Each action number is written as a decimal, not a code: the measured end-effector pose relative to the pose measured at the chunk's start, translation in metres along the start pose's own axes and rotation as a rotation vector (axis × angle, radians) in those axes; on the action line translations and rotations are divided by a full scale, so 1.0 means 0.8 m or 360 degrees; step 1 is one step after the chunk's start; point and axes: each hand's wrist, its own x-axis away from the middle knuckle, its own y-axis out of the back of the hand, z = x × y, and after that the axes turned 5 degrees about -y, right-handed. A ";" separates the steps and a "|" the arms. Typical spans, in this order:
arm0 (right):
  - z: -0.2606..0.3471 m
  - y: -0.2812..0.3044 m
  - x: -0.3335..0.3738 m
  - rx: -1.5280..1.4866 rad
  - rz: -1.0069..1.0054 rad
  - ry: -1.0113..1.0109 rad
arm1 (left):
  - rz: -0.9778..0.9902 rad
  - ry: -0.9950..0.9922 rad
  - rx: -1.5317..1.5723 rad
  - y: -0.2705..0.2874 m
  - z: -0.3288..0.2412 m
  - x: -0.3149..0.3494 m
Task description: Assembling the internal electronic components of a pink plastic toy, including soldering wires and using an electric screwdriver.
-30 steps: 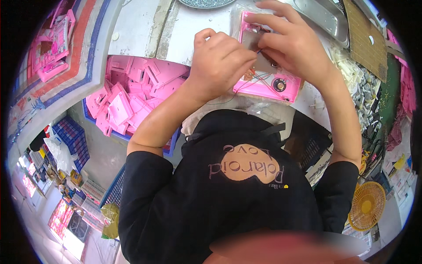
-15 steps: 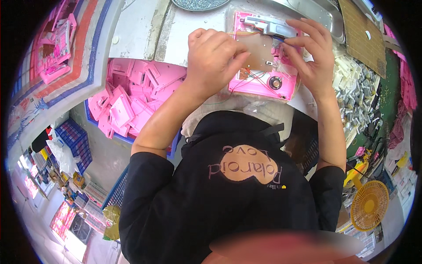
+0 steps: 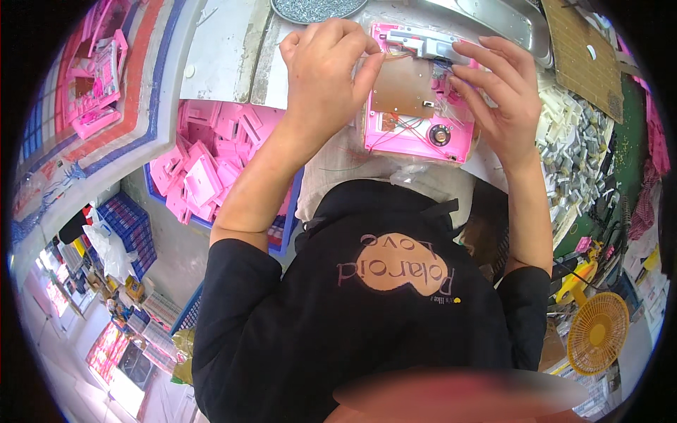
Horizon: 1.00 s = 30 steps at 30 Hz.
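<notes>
On the bench lies a pink plastic casing (image 3: 456, 145) with a brown circuit board (image 3: 403, 93), a round black part (image 3: 440, 135) and thin loose wires. A grey-white elongated module (image 3: 423, 44) runs along the casing's far edge. My left hand (image 3: 326, 74) is at the casing's left side, its thumb and forefinger pinched together on a thin wire that leads toward the module. My right hand (image 3: 504, 95) hovers over the casing's right side with fingers bent and apart; its fingertips are at the module's right end, and whether they touch it is hard to tell.
A blue crate (image 3: 288, 224) of pink plastic panels (image 3: 204, 176) stands left below the bench. Beyond the casing are a round tray of screws (image 3: 317, 8) and a metal tray (image 3: 511, 25). Grey and white small parts (image 3: 575, 148) are piled at right, near a yellow fan (image 3: 598, 331).
My left hand has shifted left and farther away, its pinched fingertips rising toward the casing's far left corner. My right hand has moved slightly down and stays by the module.
</notes>
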 end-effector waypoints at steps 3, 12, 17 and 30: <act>0.006 0.000 0.001 0.0078 0.0029 0.0045 | -0.0183 -0.0081 0.0219 -0.008 -0.008 -0.013; 0.001 0.001 -0.004 0.0078 -0.0023 0.0002 | 0.0190 0.0654 0.1514 -0.028 -0.044 -0.032; -0.010 -0.006 0.004 -0.0029 -0.0094 -0.0216 | 0.0512 0.0536 0.1397 -0.025 -0.032 -0.028; -0.008 0.004 -0.005 -0.0249 0.0177 -0.0323 | 0.0390 0.0212 0.0921 -0.031 -0.044 -0.030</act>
